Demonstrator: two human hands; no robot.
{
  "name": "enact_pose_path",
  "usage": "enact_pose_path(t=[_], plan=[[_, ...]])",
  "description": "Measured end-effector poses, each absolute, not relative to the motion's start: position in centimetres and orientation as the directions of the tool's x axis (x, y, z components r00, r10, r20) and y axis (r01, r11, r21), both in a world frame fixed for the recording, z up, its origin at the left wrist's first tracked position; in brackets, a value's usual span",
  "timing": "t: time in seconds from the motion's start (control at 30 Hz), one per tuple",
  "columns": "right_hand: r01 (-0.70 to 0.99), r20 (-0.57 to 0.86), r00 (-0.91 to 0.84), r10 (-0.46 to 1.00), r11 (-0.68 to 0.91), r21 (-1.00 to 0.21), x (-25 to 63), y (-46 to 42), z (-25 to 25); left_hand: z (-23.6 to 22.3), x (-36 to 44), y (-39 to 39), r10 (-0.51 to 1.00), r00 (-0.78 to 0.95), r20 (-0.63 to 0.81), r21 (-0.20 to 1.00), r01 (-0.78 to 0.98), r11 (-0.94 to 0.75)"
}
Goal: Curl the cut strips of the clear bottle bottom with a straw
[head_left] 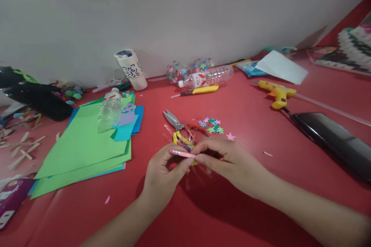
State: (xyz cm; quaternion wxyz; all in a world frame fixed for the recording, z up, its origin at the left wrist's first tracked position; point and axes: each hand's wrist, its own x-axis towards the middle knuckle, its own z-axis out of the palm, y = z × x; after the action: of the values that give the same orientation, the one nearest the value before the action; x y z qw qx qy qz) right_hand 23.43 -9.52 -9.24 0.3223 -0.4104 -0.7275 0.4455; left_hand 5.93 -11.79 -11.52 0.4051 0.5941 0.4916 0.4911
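A short pink pencil with an eraser end and silver band lies across my fingers. My left hand is closed on it, with thumb and fingers along its length. At the pencil's right end, my right hand pinches with thumb and forefinger; the fingertips hide that end. Just beyond the hands lie scissors with grey blades and yellow handles, partly covered by my fingers. Clear, red-tinged plastic sits beside the handles, partly hidden. Small coloured paper stars are heaped behind my right hand, with one pink star apart.
Green paper sheets with a cut bottle piece lie left. A clear bottle, yellow cutter and white cup stand or lie at the back. A yellow glue gun and black case are right.
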Motion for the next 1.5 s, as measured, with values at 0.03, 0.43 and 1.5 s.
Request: enact_pose_path(t=[0.03, 0.43, 1.5], plan=[[0.311, 0.095, -0.458, 0.884, 0.259, -0.914, 23.4, -9.5, -9.2, -11.6, 5.9, -11.8, 0.978, 0.028, 0.205, 0.956, 0.208, -0.206], [0.200, -0.044, -0.454, 0.890, 0.054, -0.978, 23.4, -9.4, -9.8, -11.0, 6.2, -12.0, 0.989, 0.033, 0.143, 0.967, 0.208, -0.147], [0.455, 0.299, -0.466, 0.833, 0.516, -0.726, 23.0, -9.9, -10.9, -11.6, 6.2, -11.8, 0.998, -0.028, 0.051, 0.967, 0.251, -0.042]])
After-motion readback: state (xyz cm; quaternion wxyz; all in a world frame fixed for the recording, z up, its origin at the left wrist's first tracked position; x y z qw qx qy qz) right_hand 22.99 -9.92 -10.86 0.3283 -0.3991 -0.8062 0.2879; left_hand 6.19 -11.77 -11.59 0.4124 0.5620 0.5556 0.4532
